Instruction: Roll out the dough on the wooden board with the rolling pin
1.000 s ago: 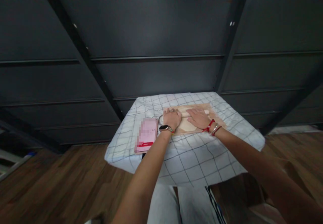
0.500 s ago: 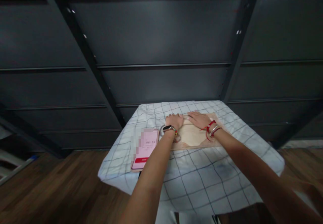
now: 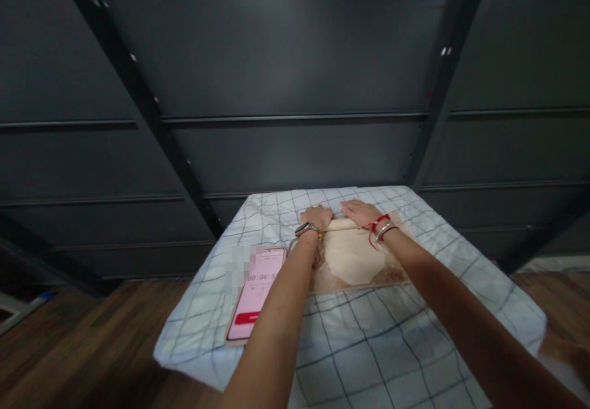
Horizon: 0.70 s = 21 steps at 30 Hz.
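Note:
A flattened sheet of pale dough (image 3: 353, 255) lies on a brown board (image 3: 391, 275) dusted with flour. Along its far edge runs a pale rolling pin (image 3: 345, 223), its ends hidden under my hands. My left hand (image 3: 316, 215) bends over the left end, fingers curled down. Flat on the right part of the pin rests my right hand (image 3: 360, 212), fingers stretched forward and to the left. A watch and beads circle the left wrist; red cord and silver bangles circle the right.
A phone (image 3: 258, 292) showing a running timer lies left of my left forearm. Checked cloth (image 3: 359, 329) covers the small table. Dark metal panels (image 3: 295, 157) stand right behind its far edge, and wooden floor (image 3: 124, 329) shows at the sides.
More of the dough sheet shows on the near side of the pin, and my hands sit at its far edge. The view has shifted slightly, with the phone appearing lower and larger.

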Available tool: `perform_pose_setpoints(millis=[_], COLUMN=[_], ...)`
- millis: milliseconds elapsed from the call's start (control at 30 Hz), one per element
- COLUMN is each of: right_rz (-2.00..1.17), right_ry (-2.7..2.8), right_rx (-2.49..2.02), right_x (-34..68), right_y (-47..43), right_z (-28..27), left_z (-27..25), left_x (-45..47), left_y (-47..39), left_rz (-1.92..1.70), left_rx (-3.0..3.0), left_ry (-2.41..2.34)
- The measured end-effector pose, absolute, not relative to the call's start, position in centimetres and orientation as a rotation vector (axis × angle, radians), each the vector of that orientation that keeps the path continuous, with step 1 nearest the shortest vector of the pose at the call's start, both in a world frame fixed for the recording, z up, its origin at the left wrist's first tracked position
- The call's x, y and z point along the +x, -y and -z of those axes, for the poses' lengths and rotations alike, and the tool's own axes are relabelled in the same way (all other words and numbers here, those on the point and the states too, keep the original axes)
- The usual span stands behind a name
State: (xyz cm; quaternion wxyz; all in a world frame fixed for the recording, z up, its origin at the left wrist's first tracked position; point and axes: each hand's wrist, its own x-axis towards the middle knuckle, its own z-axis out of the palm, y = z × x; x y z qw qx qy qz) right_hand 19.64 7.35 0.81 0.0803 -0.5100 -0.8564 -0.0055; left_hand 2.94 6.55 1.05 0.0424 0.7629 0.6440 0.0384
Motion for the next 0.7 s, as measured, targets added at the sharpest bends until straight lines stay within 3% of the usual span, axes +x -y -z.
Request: perform_pose_setpoints(millis=[467, 700], right_rz=[0.002, -0.059], right_ry=[2.6, 2.591], right_rx=[-1.397, -1.416], right_x=[20.8, 20.4], right_y=[1.4, 0.0], right_z=[-0.8, -1.2], left_z=[0.1, 0.2], left_x=[3.9, 3.8], left_y=[-0.3, -1.4], left_rz=[-0.331, -0.313], left_rx=[2.356, 2.339], left_ry=[-2.183, -2.215])
